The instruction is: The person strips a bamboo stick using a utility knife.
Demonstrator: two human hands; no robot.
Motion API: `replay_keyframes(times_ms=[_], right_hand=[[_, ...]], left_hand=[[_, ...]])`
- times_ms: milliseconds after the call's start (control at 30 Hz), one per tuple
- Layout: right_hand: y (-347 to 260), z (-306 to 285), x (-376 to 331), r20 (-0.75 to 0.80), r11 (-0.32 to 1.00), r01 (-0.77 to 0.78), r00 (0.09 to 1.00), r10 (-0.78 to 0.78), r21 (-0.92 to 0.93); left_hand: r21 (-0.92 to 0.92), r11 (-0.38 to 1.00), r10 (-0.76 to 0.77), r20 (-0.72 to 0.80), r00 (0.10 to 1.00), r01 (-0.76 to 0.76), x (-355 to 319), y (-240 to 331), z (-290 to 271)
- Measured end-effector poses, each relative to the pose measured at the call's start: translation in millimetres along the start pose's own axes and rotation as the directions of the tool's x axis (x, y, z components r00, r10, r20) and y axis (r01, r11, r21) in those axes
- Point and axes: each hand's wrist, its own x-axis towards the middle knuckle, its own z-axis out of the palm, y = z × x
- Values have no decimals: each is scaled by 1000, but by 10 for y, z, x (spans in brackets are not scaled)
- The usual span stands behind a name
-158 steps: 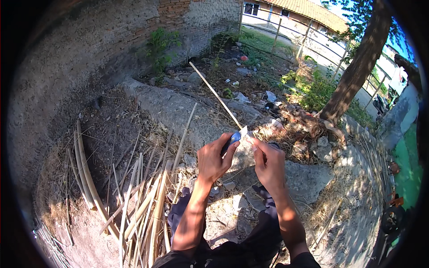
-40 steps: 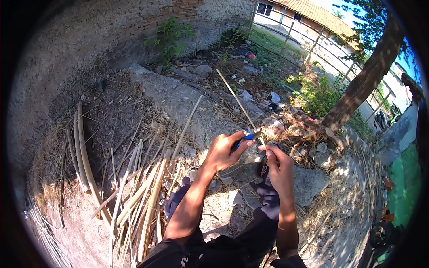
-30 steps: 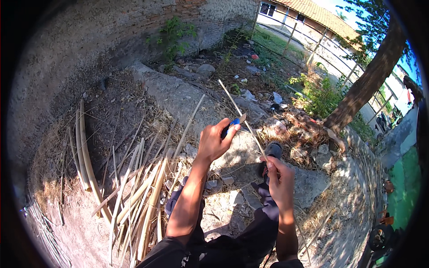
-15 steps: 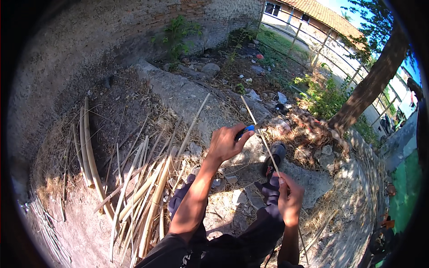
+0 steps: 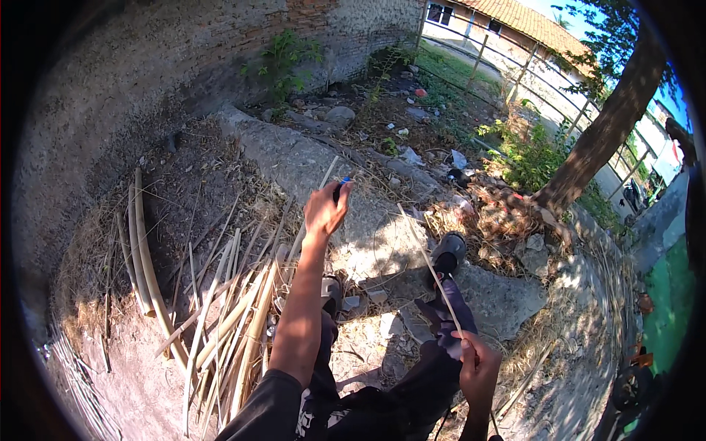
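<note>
Running from near right to far left, the thin bamboo strip (image 5: 430,268) we hold slants up from our right hand (image 5: 478,367) toward the concrete slab (image 5: 309,162), its free tip hanging over the slab, between our two hands. Our right fingers are curled tight around the strip's near end, low beside our dark trouser leg (image 5: 441,323). Our left hand (image 5: 326,209) is stretched farther away and to the left, closed around a small blue-handled knife (image 5: 342,185), well apart from the strip. So the strip's long axis points past the left hand on its right side, and the right hand is the one on it. Further left, a pile of split bamboo lengths (image 5: 220,316) lies on the dirt by our left leg.
</note>
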Motion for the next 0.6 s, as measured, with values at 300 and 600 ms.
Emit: replay_keyframes(times_ms=[300,600], right_hand=[[-23,64,592,-147,982,186,971,-190,-41],[-314,355,1490,-135,948,317,940,-314,6]], left_hand=[[-104,993,71,228,971,-48,-506,530,348],[-597,790,217,65,974,-136,-672,794,289]])
